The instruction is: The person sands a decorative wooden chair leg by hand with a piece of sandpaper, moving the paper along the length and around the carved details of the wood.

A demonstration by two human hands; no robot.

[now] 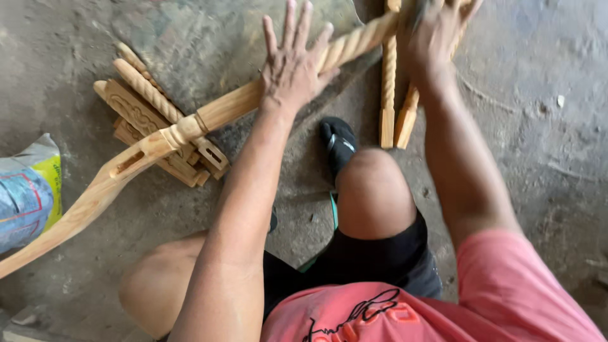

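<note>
Left hand (292, 66) lies flat, fingers spread wide, palm pressing a long carved wooden leg (190, 123) with a rope-twist section; it grips nothing. The leg runs from near left to far right over the concrete floor (538, 126). Right hand (437, 35), far right, blurred; its grip cannot be told. Carved pieces (142, 117) stacked left

Long carved leg (190, 123) lies over stacked carved pieces (136, 111); bag (28, 190) left; two spindles (396, 95) right.
</note>
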